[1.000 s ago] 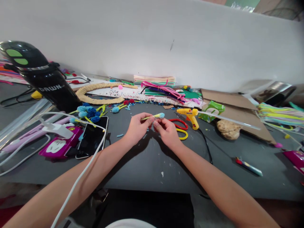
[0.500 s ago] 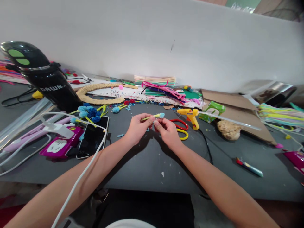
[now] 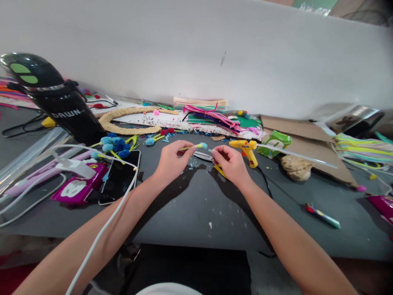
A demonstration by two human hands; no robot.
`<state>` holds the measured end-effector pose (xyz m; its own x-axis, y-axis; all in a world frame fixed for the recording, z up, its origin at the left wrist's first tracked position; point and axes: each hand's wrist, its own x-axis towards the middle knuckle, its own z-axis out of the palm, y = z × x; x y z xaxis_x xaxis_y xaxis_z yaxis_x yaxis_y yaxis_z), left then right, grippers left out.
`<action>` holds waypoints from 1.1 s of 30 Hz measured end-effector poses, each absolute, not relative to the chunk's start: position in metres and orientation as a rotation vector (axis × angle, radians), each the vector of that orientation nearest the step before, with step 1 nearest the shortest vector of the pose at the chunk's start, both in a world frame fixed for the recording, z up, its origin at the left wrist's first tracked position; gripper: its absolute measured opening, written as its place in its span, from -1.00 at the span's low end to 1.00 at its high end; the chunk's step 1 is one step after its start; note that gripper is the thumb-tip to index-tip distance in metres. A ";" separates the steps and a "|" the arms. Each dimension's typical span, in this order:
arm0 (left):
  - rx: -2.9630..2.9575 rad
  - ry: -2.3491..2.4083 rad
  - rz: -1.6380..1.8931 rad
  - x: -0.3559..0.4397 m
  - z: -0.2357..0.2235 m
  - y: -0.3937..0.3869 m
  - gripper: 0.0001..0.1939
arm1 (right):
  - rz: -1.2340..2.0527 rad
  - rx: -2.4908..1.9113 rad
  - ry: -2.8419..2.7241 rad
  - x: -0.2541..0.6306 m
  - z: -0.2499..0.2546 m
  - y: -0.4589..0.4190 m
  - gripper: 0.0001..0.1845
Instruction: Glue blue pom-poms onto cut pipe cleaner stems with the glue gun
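Observation:
Between the fingertips of my left hand (image 3: 175, 159) is a yellow-green pipe cleaner stem with a fluffy light blue tip (image 3: 202, 146), pointing right. My right hand (image 3: 229, 162) is closed in a pinch a short gap to the right, with a tiny light blue piece (image 3: 210, 150) at the fingertips. Below and between the hands lie scissors (image 3: 202, 156) on the grey table, their blades showing and their handles partly covered by my right hand. A few small blue scraps (image 3: 190, 167) lie near my left hand.
A yellow glue gun (image 3: 247, 150) with a clear stick lies right of my right hand. At left are blue pom-pom stems (image 3: 118, 145), a phone (image 3: 118, 180), a purple power strip (image 3: 80, 186) and a black bottle (image 3: 61, 106). A white cable (image 3: 106, 229) crosses over my left forearm.
My hands have moved apart, the left to the left with the stem, the right to the right. The scissors' blades now show, while their handles have become mostly hidden.

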<state>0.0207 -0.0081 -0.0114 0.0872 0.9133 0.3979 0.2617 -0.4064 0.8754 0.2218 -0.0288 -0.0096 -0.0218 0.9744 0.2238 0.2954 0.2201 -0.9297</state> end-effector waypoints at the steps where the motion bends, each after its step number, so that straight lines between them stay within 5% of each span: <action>1: 1.786 1.162 1.351 0.021 -0.011 -0.009 -0.73 | 0.844 -1.258 -1.521 0.221 -0.008 -0.030 -0.66; 33: 2.307 0.999 1.356 0.016 -0.012 -0.008 -0.79 | 0.870 -1.317 -1.586 0.220 -0.009 -0.028 -0.60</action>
